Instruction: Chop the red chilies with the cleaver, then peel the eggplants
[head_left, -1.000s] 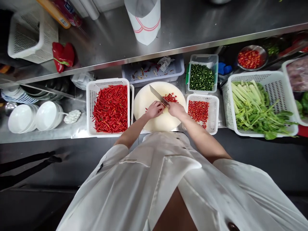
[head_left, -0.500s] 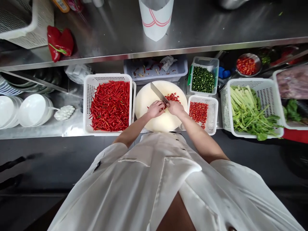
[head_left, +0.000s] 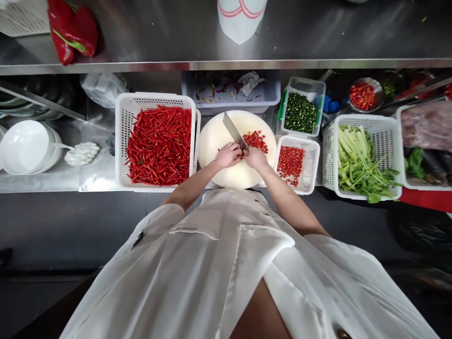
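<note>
On a round, pale cutting board [head_left: 226,176], my right hand [head_left: 255,158] grips a cleaver [head_left: 233,129] whose blade points away to the upper left. Close beside the blade, my left hand [head_left: 229,155] presses curled fingers down on red chilies, which are mostly hidden under it. Chopped red chili [head_left: 256,141] lies on the board to the right of the blade. Left of the board stands a white basket [head_left: 120,141] heaped with whole red chilies [head_left: 162,146]. At the right, a smaller white basket [head_left: 310,165] holds chopped red chili [head_left: 290,164].
Behind the board sits a grey bin [head_left: 229,100] with scraps. A clear tub of chopped green chili [head_left: 300,113] and a basket of green stalks [head_left: 363,160] stand to the right. White bowls [head_left: 30,147] are at the left. A steel shelf edge [head_left: 158,68] runs across above.
The camera view has shifted, so the shelf sits higher in the picture. Both hands stay on the board, with the cleaver against the chilies.
</note>
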Demonstrator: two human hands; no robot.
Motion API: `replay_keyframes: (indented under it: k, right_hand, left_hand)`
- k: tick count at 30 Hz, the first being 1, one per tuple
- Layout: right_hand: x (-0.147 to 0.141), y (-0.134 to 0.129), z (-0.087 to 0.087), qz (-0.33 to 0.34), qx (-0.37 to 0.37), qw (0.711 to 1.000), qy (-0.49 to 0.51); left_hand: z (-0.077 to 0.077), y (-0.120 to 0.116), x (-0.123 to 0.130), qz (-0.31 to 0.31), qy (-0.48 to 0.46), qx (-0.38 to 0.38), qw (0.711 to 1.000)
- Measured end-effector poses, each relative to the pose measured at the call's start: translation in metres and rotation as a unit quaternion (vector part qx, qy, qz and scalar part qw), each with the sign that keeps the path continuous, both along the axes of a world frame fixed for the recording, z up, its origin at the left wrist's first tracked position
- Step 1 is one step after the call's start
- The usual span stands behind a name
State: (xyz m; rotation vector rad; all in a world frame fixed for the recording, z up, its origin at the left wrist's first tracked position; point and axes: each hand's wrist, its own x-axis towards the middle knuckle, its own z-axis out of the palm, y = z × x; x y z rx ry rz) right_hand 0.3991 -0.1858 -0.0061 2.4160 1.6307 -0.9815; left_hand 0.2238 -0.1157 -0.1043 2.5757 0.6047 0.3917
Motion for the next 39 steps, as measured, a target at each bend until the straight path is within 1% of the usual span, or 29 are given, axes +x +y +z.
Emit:
replay_keyframes:
  k: [3,6,8,10,13,16,19,24,27,30,35,39]
  right_hand:
    - [0.000,0.001,-0.001,0.007,0.006,1.000,0.001]
    - [0.001,-0.005,-0.001,0.015,0.003,1.000,0.000]
    - [0.000,-0.009,-0.004,0.010,-0.002,1.000,0.004]
    - [-0.002,-0.010,-0.008,0.005,0.000,1.000,0.006]
    - [-0.005,-0.006,-0.014,0.011,0.001,1.000,-0.001]
    - [-0.007,0.000,-0.017,0.003,0.001,1.000,-0.011]
    - [-0.007,0.004,-0.015,-0.003,0.010,1.000,-0.020]
    - [-0.005,0.000,-0.006,0.015,0.011,0.999,-0.027]
    - [-0.009,0.000,-0.008,0.013,0.003,1.000,-0.021]
    - [-0.013,0.005,-0.012,0.003,0.012,1.000,-0.023]
    - [-0.014,0.005,-0.012,0.022,0.017,0.999,-0.018]
    - [-0.019,0.005,-0.014,0.006,0.008,1.000,-0.012]
  left_hand:
    - [0.004,-0.001,-0.004,-0.010,-0.008,0.009,1.000]
    - [0.006,-0.002,-0.010,-0.027,0.000,0.007,1.000]
    - [0.004,0.000,-0.013,-0.025,0.009,0.004,1.000]
    - [0.002,0.002,-0.014,-0.011,0.009,0.003,1.000]
    - [-0.002,0.006,-0.012,-0.006,0.004,0.000,1.000]
    - [-0.004,0.005,-0.008,-0.011,0.003,-0.001,1.000]
    - [-0.005,0.002,-0.006,-0.002,-0.001,0.008,1.000]
    - [-0.009,0.001,-0.007,0.006,-0.002,0.013,1.000]
    - [-0.009,0.000,-0.008,0.014,0.000,0.004,1.000]
    - [-0.008,0.000,-0.009,0.007,0.005,0.003,1.000]
    - [-0.008,-0.004,-0.014,0.008,0.011,0.013,1.000]
    - [-0.011,-0.007,-0.017,0.017,0.012,0.010,1.000]
